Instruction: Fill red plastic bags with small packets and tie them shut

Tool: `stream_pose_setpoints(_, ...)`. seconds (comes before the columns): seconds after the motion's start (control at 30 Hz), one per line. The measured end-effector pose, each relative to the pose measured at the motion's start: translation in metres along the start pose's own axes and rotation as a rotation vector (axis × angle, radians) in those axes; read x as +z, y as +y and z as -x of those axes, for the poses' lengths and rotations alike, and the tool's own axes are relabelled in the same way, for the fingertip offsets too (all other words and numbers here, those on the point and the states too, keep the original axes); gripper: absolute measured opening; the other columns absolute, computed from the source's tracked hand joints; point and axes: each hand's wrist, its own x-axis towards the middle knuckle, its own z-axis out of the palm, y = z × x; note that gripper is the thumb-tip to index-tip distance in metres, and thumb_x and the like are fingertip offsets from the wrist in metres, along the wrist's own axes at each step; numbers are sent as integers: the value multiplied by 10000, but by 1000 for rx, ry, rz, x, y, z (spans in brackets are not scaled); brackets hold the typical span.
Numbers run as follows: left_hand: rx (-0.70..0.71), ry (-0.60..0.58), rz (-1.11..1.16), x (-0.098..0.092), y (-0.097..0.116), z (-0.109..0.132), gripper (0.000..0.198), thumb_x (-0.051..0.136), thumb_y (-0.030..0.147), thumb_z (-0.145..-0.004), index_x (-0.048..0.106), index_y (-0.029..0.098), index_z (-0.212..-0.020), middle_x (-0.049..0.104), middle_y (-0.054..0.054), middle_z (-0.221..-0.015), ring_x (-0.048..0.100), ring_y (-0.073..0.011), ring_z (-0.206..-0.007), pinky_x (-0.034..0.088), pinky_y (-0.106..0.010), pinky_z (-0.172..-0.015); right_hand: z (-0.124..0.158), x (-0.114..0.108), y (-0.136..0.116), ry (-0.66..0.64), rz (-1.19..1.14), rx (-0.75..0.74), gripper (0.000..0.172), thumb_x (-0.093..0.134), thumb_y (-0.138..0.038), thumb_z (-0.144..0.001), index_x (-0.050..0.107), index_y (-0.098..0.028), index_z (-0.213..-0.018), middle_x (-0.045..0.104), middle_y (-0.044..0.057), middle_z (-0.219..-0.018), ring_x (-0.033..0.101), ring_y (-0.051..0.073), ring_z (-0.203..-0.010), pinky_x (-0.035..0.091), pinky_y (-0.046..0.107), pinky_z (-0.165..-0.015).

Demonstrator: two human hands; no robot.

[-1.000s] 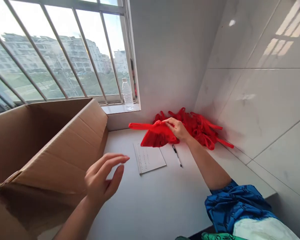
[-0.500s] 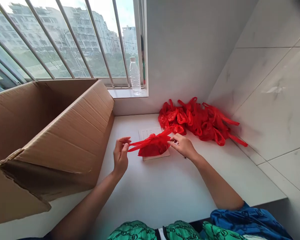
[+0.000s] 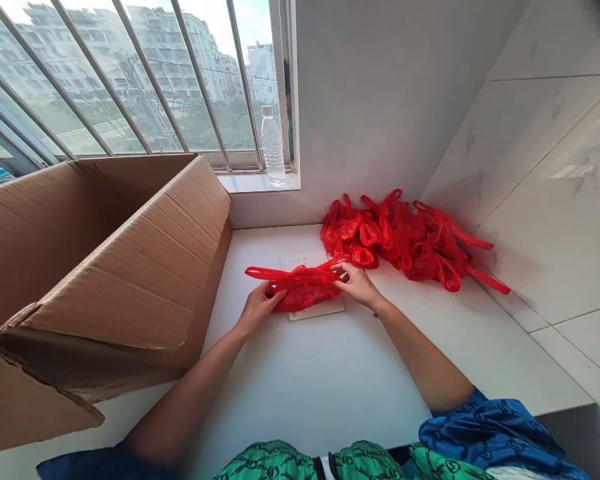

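1. One red bag is in hand, apart from the others, between both hands above the middle of the surface. It covers most of a white notepad; whether it rests on that pad cannot be told.
2. The left hand has its grip narrowed on the bag's left end, thumb on the near side.
3. The right hand holds the bag's right end in a close pinch, by the gathered plastic.
4. Done, as far as shows: this bag is separate from the heap and held at both ends. One handle loop sticks out loose to the left, so the handling of this bag looks unfinished; no knot can be made out.
5. Left, by my judgement: a heap of red bags lies by the wall at the back right, touched by neither hand.
6. The cardboard box stands open on the left. Its floor is hidden, so any finished bags inside cannot be counted.
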Motion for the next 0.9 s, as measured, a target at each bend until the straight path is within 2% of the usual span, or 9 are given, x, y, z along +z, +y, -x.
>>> stream_pose_setpoints(0.1, 2, 104, 7, -9, 3, 2, 576, 639, 622, -804, 602, 163, -1149, 688, -72, -971, 644, -197, -797, 503, -300, -678, 10, -14, -13, -14, 108, -33, 356, 712, -308, -817, 644, -249, -1162, 694, 36, -1103, 661, 174, -816, 497, 310, -733)
stream_pose_setpoints(0.2, -9, 230, 146, -12, 9, -4, 581, 550, 656, -848, 583, 164, -1156, 662, -108, -1121, 650, -209, -916, 529, -303, -706, 13, -15, -27, 96, 190, -13, 301, 670, -450, -869, 658, -260, -1102, 693, 34, -1081, 667, 187, -820, 475, 303, -684)
stream_pose_setpoints(0.27, -62, 143, 193, -7, 16, -8, 596, 581, 641, -832, 591, 161, -1185, 662, -123, -1157, 648, -240, -990, 545, -326, -737, 11, -6, -32, 130, 219, -15, 277, 616, -480, -910, 663, -251, -1058, 702, 40, -1039, 668, 196, -818, 470, 307, -684)
stream_pose_setpoints(0.37, -65, -70, 136, 2, 27, -10, 523, 639, 570, -812, 664, 129, -1093, 703, -127, -1045, 659, -266, -952, 546, -364, -781, 7, 12, -36, 81, 257, -56, 266, 600, -463, -930, 656, -234, -1054, 710, 53, -1024, 668, 223, -863, 471, 322, -715)
stream_pose_setpoints(0.43, 20, -92, 83, 5, 34, -6, 469, 643, 532, -823, 694, 134, -1065, 711, -119, -1009, 658, -263, -921, 542, -369, -790, 7, 18, -39, 83, 253, -88, 208, 607, -413, -930, 650, -234, -1027, 709, 47, -1009, 664, 229, -879, 470, 324, -718)
stream_pose_setpoints(0.5, 102, -106, 72, 1, 42, 2, 464, 651, 505, -832, 682, 171, -1153, 698, -110, -1079, 657, -249, -917, 546, -355, -776, 10, 16, -44, 137, 210, -139, 140, 594, -363, -935, 641, -239, -976, 700, 40, -974, 657, 223, -879, 473, 326, -735)
stream_pose_setpoints(0.63, 143, -253, 143, -10, 55, 11, 491, 623, 506, -859, 624, 237, -1269, 655, -97, -1201, 657, -235, -972, 553, -332, -785, 19, 8, -53, 229, 71, -220, 123, 587, -363, -937, 609, -246, -967, 687, 43, -968, 647, 218, -916, 487, 330, -787)
stream_pose_setpoints(0.73, 154, -241, 126, -8, 62, 10, 469, 537, 545, -905, 643, 219, -1225, 693, -92, -1092, 656, -222, -933, 544, -318, -751, 25, 12, -59, 156, 17, -217, 188, 641, -388, -914, 608, -250, -1037, 703, 35, -992, 654, 217, -916, 495, 333, -790)
stream_pose_setpoints(0.9, 309, -172, -222, 5, 75, 7, 341, 571, 503, -913, 714, 260, -1104, 721, -29, -945, 608, -155, -720, 492, -280, -656, 26, 21, -65, 109, 21, -230, 108, 588, -332, -958, 653, -253, -993, 717, 32, -941, 650, 212, -883, 490, 339, -795)
